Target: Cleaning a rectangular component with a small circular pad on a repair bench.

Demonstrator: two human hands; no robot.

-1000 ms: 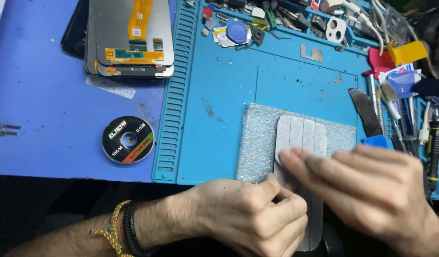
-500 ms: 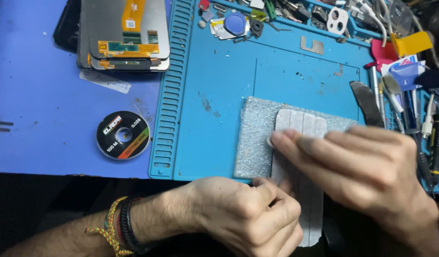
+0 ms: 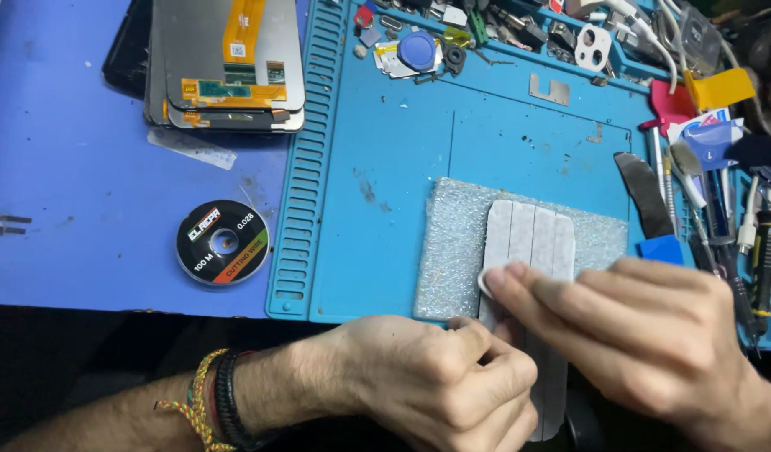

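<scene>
Just under right hand: white strips.

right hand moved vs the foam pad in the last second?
Yes. The right hand has slid left across the white strips; its fingertips now reach the leftmost strip's edge on the foam pad.

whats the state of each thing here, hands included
left hand: closed in a fist, pinching the near end of the white strips
right hand: fingers stretched out, fingertips pressing on the strips
white strips: lying side by side, flat on the foam pad
foam pad: flat on the blue mat
wire spool: lying flat, untouched
screens: stacked, back side up
blade tool: lying flat on the mat's right side
</scene>
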